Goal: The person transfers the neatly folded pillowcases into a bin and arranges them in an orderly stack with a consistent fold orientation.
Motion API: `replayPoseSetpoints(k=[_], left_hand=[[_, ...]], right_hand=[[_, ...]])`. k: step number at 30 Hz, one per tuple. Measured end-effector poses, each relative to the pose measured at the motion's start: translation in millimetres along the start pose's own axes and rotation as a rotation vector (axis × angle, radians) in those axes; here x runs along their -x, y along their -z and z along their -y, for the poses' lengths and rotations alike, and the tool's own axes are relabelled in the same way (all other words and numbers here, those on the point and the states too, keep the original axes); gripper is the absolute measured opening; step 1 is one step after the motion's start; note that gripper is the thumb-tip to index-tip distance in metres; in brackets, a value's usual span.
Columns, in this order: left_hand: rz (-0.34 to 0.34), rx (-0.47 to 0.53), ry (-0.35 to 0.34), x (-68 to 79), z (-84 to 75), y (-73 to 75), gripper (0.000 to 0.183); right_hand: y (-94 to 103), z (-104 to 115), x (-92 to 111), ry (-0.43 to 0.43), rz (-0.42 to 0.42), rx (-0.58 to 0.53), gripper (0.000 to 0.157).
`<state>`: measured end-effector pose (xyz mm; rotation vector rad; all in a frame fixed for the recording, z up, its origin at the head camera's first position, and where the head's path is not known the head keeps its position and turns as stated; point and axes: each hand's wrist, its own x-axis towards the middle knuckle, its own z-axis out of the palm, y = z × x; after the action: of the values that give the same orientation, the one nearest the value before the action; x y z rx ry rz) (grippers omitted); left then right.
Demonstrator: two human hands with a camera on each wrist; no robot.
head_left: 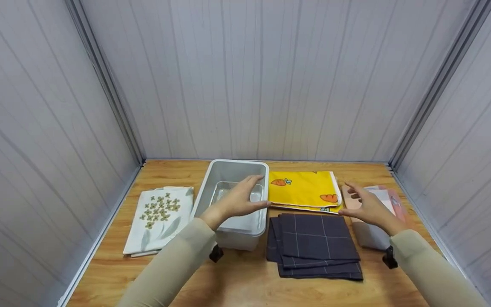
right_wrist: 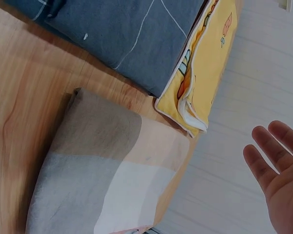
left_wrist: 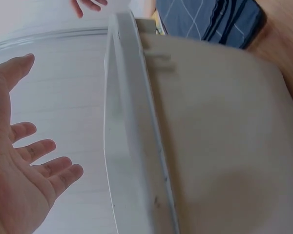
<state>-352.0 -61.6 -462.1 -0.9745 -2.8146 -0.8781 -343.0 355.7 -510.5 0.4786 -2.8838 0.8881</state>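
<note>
My left hand (head_left: 240, 199) hovers over the white plastic bin (head_left: 203, 194), its fingers spread and holding nothing. Inside the bin sits a clear plastic container (head_left: 224, 186). Above the right end of a folded yellow cloth with carrots (head_left: 303, 187), my right hand (head_left: 367, 207) is held with relaxed fingers and nothing in its grasp. That hand partly covers a folded checked cloth in grey, white and pink (head_left: 371, 236). In the right wrist view, its fingers (right_wrist: 261, 163) stand apart from the checked cloth (right_wrist: 132, 146).
Folded dark blue cloths with thin white lines (head_left: 318, 243) lie in front of the yellow one. Left of the bin rests a folded white cloth with small flowers (head_left: 160, 213). Panel walls (head_left: 262, 85) enclose the wooden table (head_left: 237, 281) at the back and both sides.
</note>
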Motion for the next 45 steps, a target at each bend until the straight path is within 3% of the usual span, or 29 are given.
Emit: replayPoseSetpoints(k=[7, 15, 22, 32, 45], left_hand=[[0.014, 0.038, 0.018, -1.6, -9.0, -9.7, 0.087], [-0.016, 0.095, 0.013, -1.4, -18.4, -20.4, 0.083], [-0.020, 0.132, 0.060, -0.4, -25.5, -29.0, 0.081], [-0.077, 0.146, 0.000, -3.6, -36.2, -38.4, 0.076], [-0.046, 0.197, 0.061, -6.2, -52.5, -61.8, 0.076]], right_hand=[[-4.9, 0, 0, 0.008, -0.004, 0.018, 0.097], [-11.9, 0, 0, 0.033, -0.023, 0.008, 0.094], [-16.6, -2, 1, 0.045, -0.021, 0.001, 0.092], [-21.8, -3, 1, 0.083, -0.039, -0.035, 0.093], [-31.5, -7, 5, 0.033, 0.001, -0.030, 0.097]])
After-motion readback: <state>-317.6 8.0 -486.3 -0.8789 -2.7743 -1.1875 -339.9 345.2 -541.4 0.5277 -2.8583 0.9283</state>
